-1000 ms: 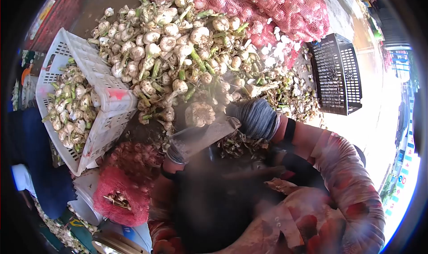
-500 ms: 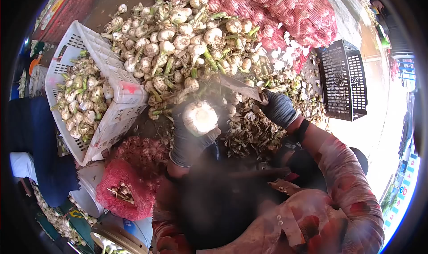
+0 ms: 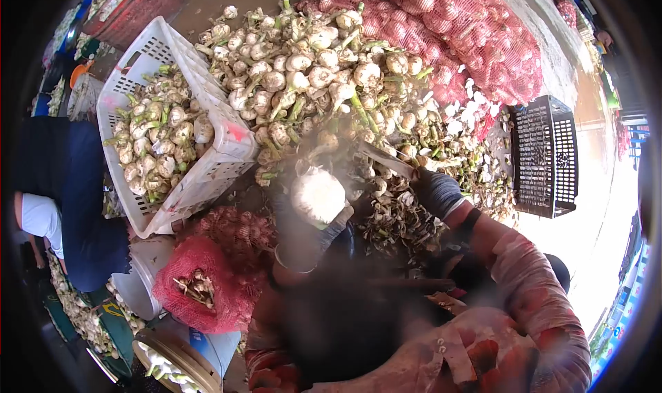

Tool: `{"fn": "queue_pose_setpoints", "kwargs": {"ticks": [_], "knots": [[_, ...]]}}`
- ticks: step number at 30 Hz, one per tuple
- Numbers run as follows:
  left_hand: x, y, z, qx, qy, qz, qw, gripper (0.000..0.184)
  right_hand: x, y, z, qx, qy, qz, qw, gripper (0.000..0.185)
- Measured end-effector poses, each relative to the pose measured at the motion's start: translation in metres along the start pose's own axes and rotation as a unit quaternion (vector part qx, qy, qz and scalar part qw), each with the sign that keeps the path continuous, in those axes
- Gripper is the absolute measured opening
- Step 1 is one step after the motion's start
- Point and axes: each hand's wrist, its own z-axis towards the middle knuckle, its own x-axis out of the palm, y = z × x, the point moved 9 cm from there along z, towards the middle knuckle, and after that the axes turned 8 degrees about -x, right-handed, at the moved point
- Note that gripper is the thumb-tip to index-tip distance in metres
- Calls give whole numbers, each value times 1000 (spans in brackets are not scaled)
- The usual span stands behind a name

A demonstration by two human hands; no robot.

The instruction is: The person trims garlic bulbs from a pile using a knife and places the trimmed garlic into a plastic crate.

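My left hand (image 3: 303,238), in a grey glove, is closed around a large garlic bulb (image 3: 318,196) whose pale face looks up at me. A smear on the lens blurs part of that hand. In my gloved right hand (image 3: 439,192) is a knife (image 3: 387,160), its blade pointing left, just above and right of the bulb and apart from it. Beyond both hands spreads a big heap of garlic bulbs with cut green stems (image 3: 321,72). Dry trimmings and skins (image 3: 396,217) lie below the knife.
A white crate (image 3: 231,141) of garlic stands left, a black crate (image 3: 545,158) right. Full red mesh sacks (image 3: 476,34) lie at the back. Near my left arm are an open red mesh bag (image 3: 207,293) and a bucket (image 3: 148,258). Another person (image 3: 83,200) is at far left.
The view has shifted, so the crates and heap appear further right and the foreground crates sit differently. My left hand still holds the bulb, its pale face turned more upward; the knife stays in my right.
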Motion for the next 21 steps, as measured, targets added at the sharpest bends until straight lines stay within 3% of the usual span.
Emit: {"fn": "queue_pose_setpoints", "kwargs": {"ticks": [2,3,4,5,7,9,11,12,14,15,17,18,20,21], "knots": [[-54,-56,15,173,-129,99,971,101,2,-12,-7,-11,-29,-33,999,45],[-88,-104,19,233,-210,191,930,100,-1,-11,-13,-38,-66,-7,997,49],[-122,-150,20,276,-305,278,868,98,-17,2,-16,-33,-92,18,995,33],[-125,-181,14,315,-361,414,774,71,-11,-4,-14,-31,-90,10,995,37],[-117,-194,5,344,-351,491,719,44,-14,-4,-10,-29,-97,-4,995,38],[-105,-151,8,292,-218,382,849,32,-7,-1,-8,-59,-99,11,993,44],[-81,-54,17,179,-74,396,897,21,7,-2,-4,-63,-86,5,994,49],[-80,2,21,57,-54,404,911,24,9,2,-3,-64,-82,4,995,49],[-100,112,31,-79,-82,440,891,25,12,15,-5,-93,-48,-31,994,47],[-97,133,34,-86,-72,430,896,25,11,21,-4,-101,-40,-37,993,46],[-74,136,37,50,-78,581,808,36,12,25,-4,-93,-35,-5,995,41],[-62,134,36,49,-76,575,813,36,12,28,-2,-96,-37,12,995,38],[-26,141,34,7,48,649,759,54,10,35,-1,-71,-8,4,997,35],[-20,157,34,9,42,649,760,57,10,36,-1,-73,-9,13,997,35]]}}
